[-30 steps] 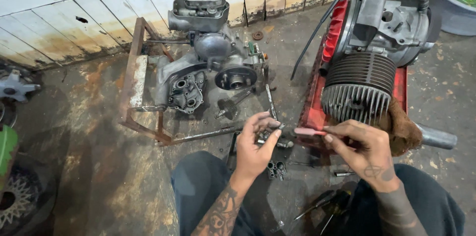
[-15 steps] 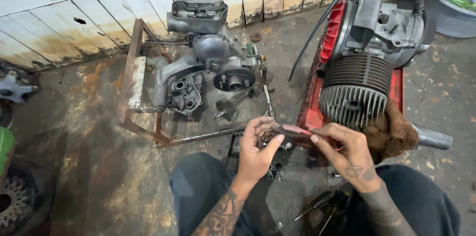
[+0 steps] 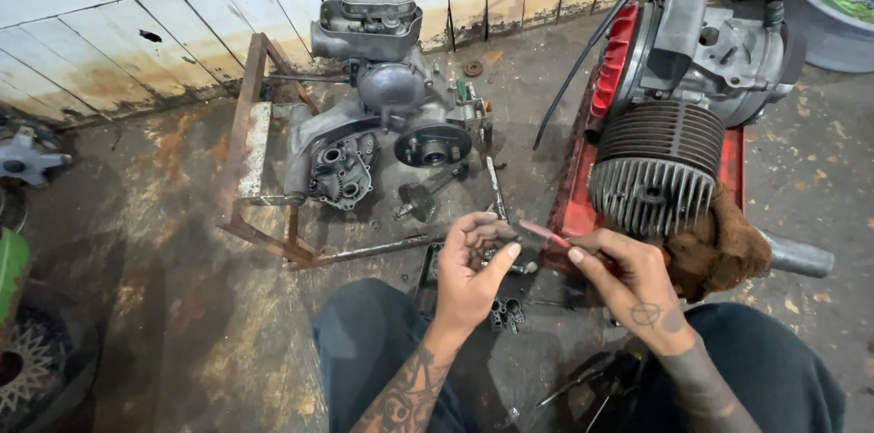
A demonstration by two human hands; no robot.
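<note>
- Your right hand (image 3: 628, 274) pinches a slim red-handled tool (image 3: 544, 233) between thumb and fingertips, its tip pointing left toward your other hand.
- Your left hand (image 3: 473, 264) is cupped palm-up, fingers curled and thumb stretched toward the tool; it seems to hold a small metal part at the fingertips, too small to identify.
- The two hands meet above your knees, just in front of the floor clutter, with the tool bridging the gap between them.
- Directly beneath the hands lies a small dark metal part with round bores (image 3: 505, 313), partly hidden by your left wrist.
- Just beyond your right hand sits a finned engine cylinder (image 3: 657, 164) on a red stand (image 3: 575, 201), with a brown rag (image 3: 719, 251) touching its base.
- Beyond your left hand, a grey engine crankcase (image 3: 382, 123) rests in a rusty steel frame (image 3: 250, 151) against a white plank wall (image 3: 137, 23).
- Both forearms are tattooed and angle inward from your dark-trousered legs; dark hand tools (image 3: 592, 383) lie between your knees.
</note>
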